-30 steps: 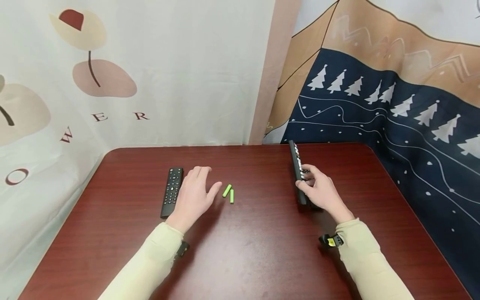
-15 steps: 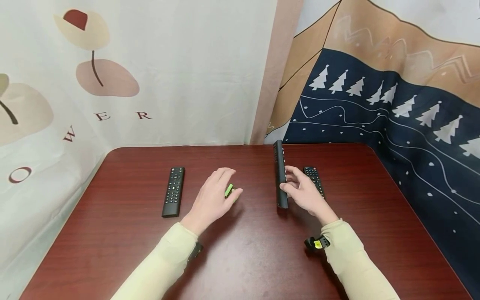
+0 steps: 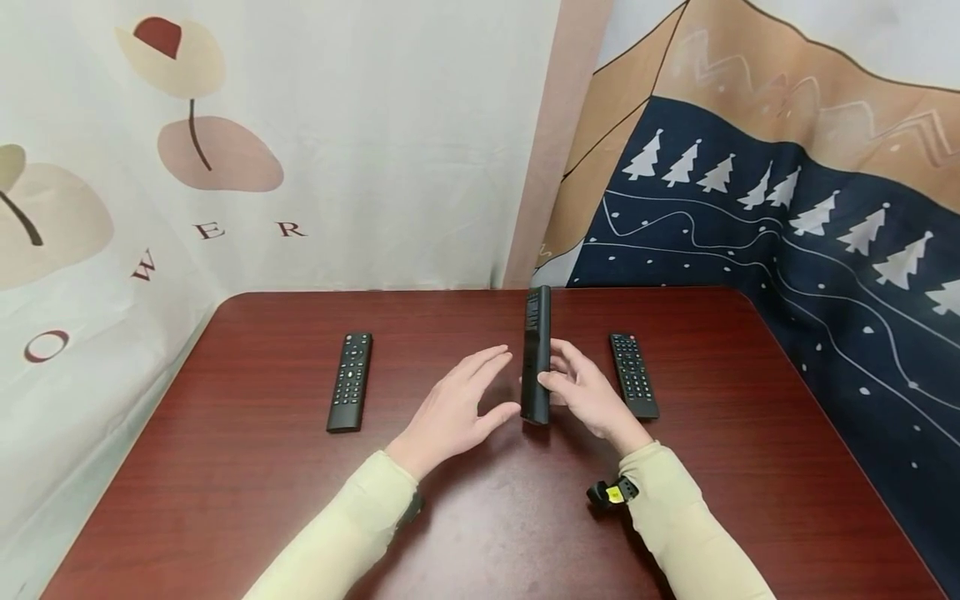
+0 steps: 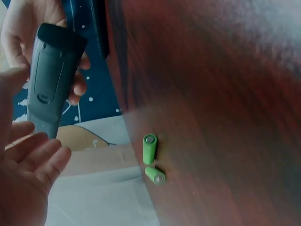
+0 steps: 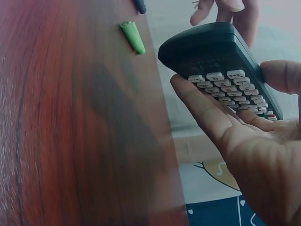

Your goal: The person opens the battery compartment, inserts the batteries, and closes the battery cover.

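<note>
My right hand [image 3: 588, 392] holds a black remote control [image 3: 536, 358] on edge above the table, thumb on one side and fingers along its white-buttoned face [image 5: 235, 89]. Its back, with the battery cover [image 4: 48, 70], shows in the left wrist view. My left hand [image 3: 459, 408] is beside that remote with fingers extended and thumb spread; whether the thumb touches it I cannot tell. Two green batteries, an upper one [image 4: 149, 149] and a lower one [image 4: 156, 175], lie on the table. In the head view they are hidden behind my left hand.
One black remote [image 3: 350, 383] lies on the left of the dark red table [image 3: 225, 467], another [image 3: 633, 375] to the right of my right hand. Behind the table hang a pale curtain [image 3: 390, 167] and a tree-patterned cloth [image 3: 697, 225].
My right hand has carried the remote leftward to the middle and turned its back toward my left hand. My left hand has moved right, from beside the left remote across the batteries.
</note>
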`<action>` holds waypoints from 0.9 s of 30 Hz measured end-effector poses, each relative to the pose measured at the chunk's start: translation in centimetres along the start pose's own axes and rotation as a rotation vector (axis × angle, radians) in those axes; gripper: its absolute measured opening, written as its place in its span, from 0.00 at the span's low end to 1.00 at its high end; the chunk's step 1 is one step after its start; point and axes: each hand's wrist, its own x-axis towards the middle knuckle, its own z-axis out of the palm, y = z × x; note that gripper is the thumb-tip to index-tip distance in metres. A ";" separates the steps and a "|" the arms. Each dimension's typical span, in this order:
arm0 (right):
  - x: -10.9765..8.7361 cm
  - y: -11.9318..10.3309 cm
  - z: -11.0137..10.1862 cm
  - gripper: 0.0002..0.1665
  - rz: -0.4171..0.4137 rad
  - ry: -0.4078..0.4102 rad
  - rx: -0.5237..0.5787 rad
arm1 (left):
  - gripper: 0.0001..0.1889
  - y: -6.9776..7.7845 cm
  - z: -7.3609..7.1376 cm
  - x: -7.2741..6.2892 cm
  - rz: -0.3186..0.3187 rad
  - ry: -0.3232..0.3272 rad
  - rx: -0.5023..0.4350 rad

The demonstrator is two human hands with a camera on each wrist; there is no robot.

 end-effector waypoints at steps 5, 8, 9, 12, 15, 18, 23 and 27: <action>0.1 0.0 0.5 0.35 -0.014 -0.031 0.029 | 0.39 0.3 0.6 -0.3 0.050 -0.010 -0.028; 0.2 -0.1 0.7 0.35 -0.020 -0.043 0.049 | 0.41 0.3 0.9 -0.4 0.083 -0.001 -0.014; 0.2 -0.2 0.8 0.35 -0.021 -0.047 0.057 | 0.42 0.4 1.0 -0.4 0.092 0.007 -0.006; 0.3 -0.2 1.0 0.35 -0.024 -0.054 0.083 | 0.42 0.4 1.3 -0.4 0.115 0.026 0.023; 0.5 -0.2 1.1 0.35 -0.025 -0.052 0.100 | 0.42 0.5 1.4 -0.3 0.132 0.050 0.054; 0.6 -0.3 1.1 0.34 -0.020 -0.033 0.106 | 0.41 0.6 1.3 -0.2 0.167 0.070 0.085; 0.7 -0.6 0.9 0.31 -0.017 -0.002 0.074 | 0.37 0.5 1.3 -0.2 0.237 0.094 0.139; 0.8 -0.7 0.6 0.29 -0.021 0.026 0.042 | 0.36 0.4 1.2 -0.2 0.276 0.109 0.162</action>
